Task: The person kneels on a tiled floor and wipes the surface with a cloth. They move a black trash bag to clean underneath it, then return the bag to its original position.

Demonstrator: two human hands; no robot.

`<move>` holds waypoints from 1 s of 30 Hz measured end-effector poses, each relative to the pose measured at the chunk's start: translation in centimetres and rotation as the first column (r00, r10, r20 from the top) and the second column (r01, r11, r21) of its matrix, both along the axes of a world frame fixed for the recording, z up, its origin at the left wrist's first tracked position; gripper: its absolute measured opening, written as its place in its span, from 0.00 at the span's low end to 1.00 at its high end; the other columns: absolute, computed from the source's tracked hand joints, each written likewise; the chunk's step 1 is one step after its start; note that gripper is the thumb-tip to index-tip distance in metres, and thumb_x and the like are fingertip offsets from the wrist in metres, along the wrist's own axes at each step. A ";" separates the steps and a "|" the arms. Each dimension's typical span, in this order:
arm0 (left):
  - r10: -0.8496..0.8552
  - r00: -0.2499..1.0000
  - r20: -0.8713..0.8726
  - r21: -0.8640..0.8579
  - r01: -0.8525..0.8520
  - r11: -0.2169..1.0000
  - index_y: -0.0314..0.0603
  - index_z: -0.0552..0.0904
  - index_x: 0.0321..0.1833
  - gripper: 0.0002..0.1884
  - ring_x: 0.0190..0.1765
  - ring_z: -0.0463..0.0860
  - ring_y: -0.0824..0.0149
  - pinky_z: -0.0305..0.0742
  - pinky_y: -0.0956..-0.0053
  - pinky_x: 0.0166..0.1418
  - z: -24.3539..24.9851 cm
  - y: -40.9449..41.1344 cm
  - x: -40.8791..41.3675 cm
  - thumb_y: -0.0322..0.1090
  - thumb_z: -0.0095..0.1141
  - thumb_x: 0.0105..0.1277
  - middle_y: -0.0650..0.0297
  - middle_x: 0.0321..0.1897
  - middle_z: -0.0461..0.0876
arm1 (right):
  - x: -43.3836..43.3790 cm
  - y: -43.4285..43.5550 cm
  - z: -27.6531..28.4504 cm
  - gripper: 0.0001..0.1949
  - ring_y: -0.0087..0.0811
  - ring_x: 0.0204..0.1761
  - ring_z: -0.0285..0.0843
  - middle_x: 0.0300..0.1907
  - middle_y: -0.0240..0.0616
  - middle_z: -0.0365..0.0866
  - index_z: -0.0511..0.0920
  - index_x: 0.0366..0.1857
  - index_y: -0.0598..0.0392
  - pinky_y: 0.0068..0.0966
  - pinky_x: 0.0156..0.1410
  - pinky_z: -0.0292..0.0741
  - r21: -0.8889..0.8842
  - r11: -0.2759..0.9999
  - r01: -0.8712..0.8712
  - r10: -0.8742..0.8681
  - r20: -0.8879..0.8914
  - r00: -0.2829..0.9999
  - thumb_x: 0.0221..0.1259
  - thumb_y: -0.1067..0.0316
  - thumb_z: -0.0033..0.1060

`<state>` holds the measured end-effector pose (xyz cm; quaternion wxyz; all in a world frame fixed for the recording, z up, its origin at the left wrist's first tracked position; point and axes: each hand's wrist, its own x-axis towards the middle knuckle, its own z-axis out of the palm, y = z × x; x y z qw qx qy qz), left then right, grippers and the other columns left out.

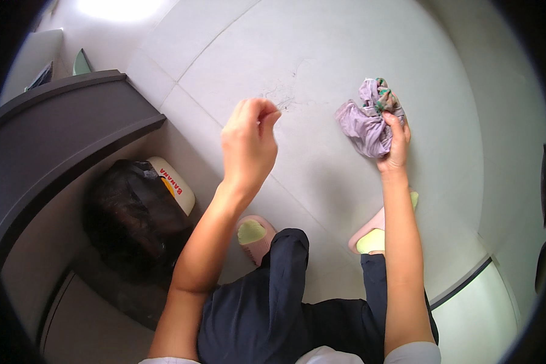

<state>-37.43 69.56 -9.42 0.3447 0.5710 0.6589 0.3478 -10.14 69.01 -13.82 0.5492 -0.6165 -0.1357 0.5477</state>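
My right hand (396, 141) grips a bunched purple cloth (368, 125) with a green and tan patterned part, held above the tiled floor. At the centre left, my left hand (251, 141) is raised over the floor, slightly blurred, with thumb and fingertips pinched together. Dark hair-like strands (284, 102) lie on the pale tiles just beyond its fingertips; whether the pinch holds any of them I cannot tell.
A bin (182, 186) with banana lettering and a black plastic liner (132, 204) stands at the left, beneath a dark ledge (63, 104). My feet, in pink slippers (258, 239) and yellow-green socks, are on the floor. A pale wall (514, 136) rises at the right.
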 end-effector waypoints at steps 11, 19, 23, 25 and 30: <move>0.456 0.886 -0.083 0.109 -0.447 0.888 0.32 0.80 0.47 0.05 0.41 0.77 0.77 0.75 0.83 0.48 24.3 -6.4 -6.4 0.19 0.61 0.72 0.64 0.43 0.80 | 0.9 -0.4 2.1 0.27 0.32 0.68 0.74 0.69 0.39 0.76 0.77 0.68 0.59 0.28 0.75 0.69 0.088 0.978 -0.189 0.154 0.305 0.940 0.62 0.79 0.64; 0.111 0.555 -0.824 -0.174 -0.436 0.883 0.39 0.85 0.54 0.13 0.57 0.85 0.56 0.77 0.58 0.64 26.0 -13.8 -11.8 0.34 0.67 0.69 0.53 0.55 0.86 | -0.1 -0.4 1.2 0.24 0.29 0.61 0.79 0.65 0.39 0.79 0.78 0.67 0.59 0.26 0.68 0.74 0.104 0.989 -0.106 0.062 0.363 0.930 0.65 0.80 0.63; 0.125 0.438 -0.890 -0.062 -0.387 0.920 0.44 0.84 0.61 0.19 0.61 0.82 0.49 0.67 0.49 0.73 25.5 -16.4 -14.3 0.39 0.67 0.69 0.51 0.57 0.85 | -0.4 -0.5 1.2 0.24 0.29 0.61 0.79 0.64 0.39 0.80 0.78 0.66 0.59 0.26 0.68 0.74 0.125 0.987 -0.097 0.038 0.403 0.914 0.64 0.80 0.63; 0.116 0.505 -0.855 -0.130 -0.426 0.895 0.48 0.83 0.66 0.22 0.61 0.82 0.49 0.62 0.48 0.77 25.9 -15.9 -14.2 0.38 0.66 0.69 0.52 0.56 0.85 | 0.5 -0.2 1.2 0.23 0.29 0.61 0.79 0.64 0.39 0.80 0.78 0.65 0.59 0.26 0.68 0.75 0.141 0.984 -0.106 0.035 0.436 0.900 0.64 0.80 0.63; 0.072 0.451 -0.890 -0.148 -0.434 0.889 0.49 0.87 0.58 0.16 0.60 0.82 0.51 0.60 0.45 0.76 24.0 -17.3 -14.9 0.39 0.67 0.68 0.55 0.51 0.87 | -0.2 -0.5 1.1 0.24 0.29 0.61 0.80 0.64 0.38 0.80 0.79 0.65 0.59 0.27 0.67 0.76 0.160 0.981 -0.107 0.026 0.439 0.898 0.64 0.80 0.65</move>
